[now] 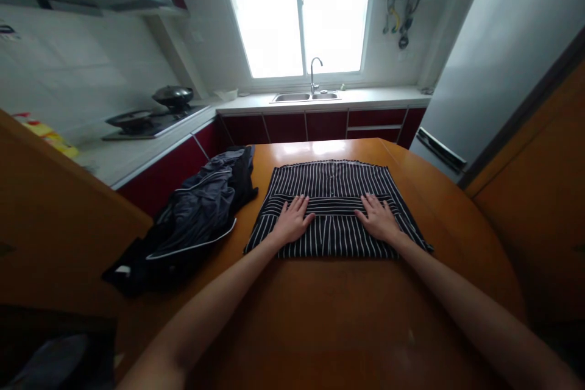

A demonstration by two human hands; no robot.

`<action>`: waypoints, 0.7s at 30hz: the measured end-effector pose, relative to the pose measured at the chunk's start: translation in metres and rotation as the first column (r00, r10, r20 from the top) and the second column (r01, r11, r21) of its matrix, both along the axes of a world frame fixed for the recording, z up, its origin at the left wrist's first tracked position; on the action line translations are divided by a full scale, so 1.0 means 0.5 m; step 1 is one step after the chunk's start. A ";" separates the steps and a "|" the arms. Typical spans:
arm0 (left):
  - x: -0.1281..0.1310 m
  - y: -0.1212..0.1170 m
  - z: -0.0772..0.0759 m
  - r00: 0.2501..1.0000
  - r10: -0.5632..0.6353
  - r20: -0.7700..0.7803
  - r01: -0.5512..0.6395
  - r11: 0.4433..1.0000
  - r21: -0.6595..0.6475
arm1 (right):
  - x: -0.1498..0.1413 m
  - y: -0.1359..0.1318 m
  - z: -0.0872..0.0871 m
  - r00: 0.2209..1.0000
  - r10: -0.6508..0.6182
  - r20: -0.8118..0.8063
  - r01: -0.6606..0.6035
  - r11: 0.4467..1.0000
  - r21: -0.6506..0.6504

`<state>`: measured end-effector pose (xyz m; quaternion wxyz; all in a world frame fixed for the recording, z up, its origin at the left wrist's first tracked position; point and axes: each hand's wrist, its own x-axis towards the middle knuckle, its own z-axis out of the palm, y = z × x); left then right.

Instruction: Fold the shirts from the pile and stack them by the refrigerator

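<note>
**Black cloth garment with white stripes [350, 234] lies flat on a glossy orange-brown wooden table [347, 311]**

The table has a rounded right side and catches bright reflections at its far edge. Beyond it runs a white counter [379, 96] over dark red cupboards [325, 128], with a two-bowl stainless steel sink [292, 97] beneath a bright two-pane window [265, 18]. A tall silver-grey refrigerator [498, 61] stands at right; a black hob [159, 128] bearing dark cookware is at left.

The striped garment sits centred before the person, its long axis running left to right as seen. It narrows toward the window and widens toward the person. Most stripes point away toward the window, while those on a crosswise middle band run sideways.

The left hand [292, 219] and right hand [377, 217] press palm down on either side of that band, fingers spread and pointing away, thumbs inward, gripping nothing. Near the left, a crumpled dark grey-and-black garment with white piping [201, 207] lies apart.
</note>
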<state>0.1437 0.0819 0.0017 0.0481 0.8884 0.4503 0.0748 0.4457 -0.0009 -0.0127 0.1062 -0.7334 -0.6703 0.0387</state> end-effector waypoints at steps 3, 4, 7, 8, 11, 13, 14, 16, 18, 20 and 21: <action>-0.081 0.034 0.008 0.995 0.098 -0.027 -0.098 0.995 -0.006 | 0.093 -0.010 -0.007 0.998 -0.058 0.029 0.058 0.998 -0.001; -0.102 0.038 0.012 0.992 0.122 -0.030 -0.122 0.993 -0.006 | 0.115 -0.015 -0.006 0.996 -0.081 0.027 0.081 0.997 -0.003; -0.148 0.022 0.028 0.988 0.151 0.005 -0.151 0.988 0.006 | 0.144 -0.042 0.011 0.990 -0.140 0.035 0.138 0.989 0.045; -0.161 0.005 0.035 0.992 0.126 0.028 -0.127 0.992 0.021 | 0.141 -0.058 0.019 0.988 -0.145 0.045 0.140 0.986 0.094; -0.201 -0.074 0.054 0.993 -0.076 0.093 0.068 0.994 0.080 | 0.103 -0.131 0.040 0.996 -0.067 0.064 0.048 0.965 0.259; -0.234 -0.130 0.060 0.973 -0.204 0.110 0.195 0.977 0.083 | 0.069 -0.193 0.040 0.992 0.101 0.076 -0.118 0.953 0.277; -0.251 -0.154 0.061 0.964 -0.241 0.113 0.233 0.969 0.076 | 0.055 -0.222 0.035 0.978 0.192 0.084 -0.208 0.943 0.262; -0.283 -0.184 0.059 0.958 -0.262 0.115 0.257 0.965 0.060 | 0.039 -0.270 0.018 0.950 0.300 0.085 -0.312 0.925 0.216; -0.307 -0.193 0.056 0.961 -0.255 0.107 0.251 0.967 0.045 | 0.040 -0.295 -0.001 0.952 0.298 0.069 -0.306 0.932 0.197; -0.320 -0.185 0.056 0.964 -0.247 0.098 0.245 0.969 0.036 | 0.053 -0.297 -0.014 0.965 0.253 0.071 -0.262 0.942 0.208; -0.321 -0.179 0.057 0.965 -0.245 0.096 0.243 0.970 0.034 | 0.062 -0.293 -0.016 0.967 0.238 0.089 -0.252 0.944 0.215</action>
